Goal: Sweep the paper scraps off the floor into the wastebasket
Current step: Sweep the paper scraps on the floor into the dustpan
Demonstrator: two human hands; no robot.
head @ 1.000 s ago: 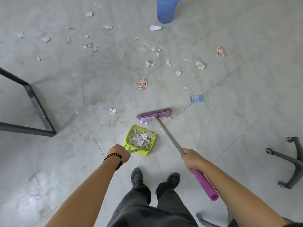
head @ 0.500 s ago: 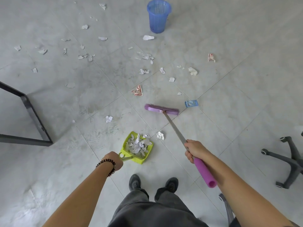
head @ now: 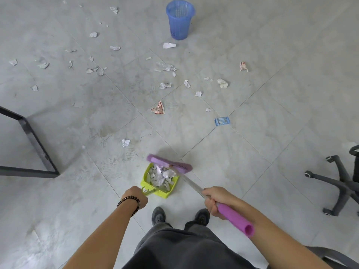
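A lime green dustpan (head: 146,184) lies on the grey tiled floor just ahead of my feet, heaped with white paper scraps (head: 160,176). My left hand (head: 135,195) grips its handle. My right hand (head: 216,199) holds the shaft of a purple broom (head: 168,165), whose head rests across the dustpan's mouth. Several more paper scraps (head: 165,85) lie scattered over the floor further away. A blue wastebasket (head: 179,19) stands upright at the top of the view, well beyond the scraps.
A black metal table frame (head: 34,144) stands at the left. A grey swivel chair base (head: 339,183) with castors sits at the right. A blue wrapper (head: 222,121) and red-and-white scraps (head: 159,110) lie among the white ones. My shoes (head: 159,216) are right behind the dustpan.
The broom head was drawn back from the open floor to the dustpan's mouth, and the loose scrap beside the pan is no longer visible on the floor. The view tilted up, showing the whole wastebasket.
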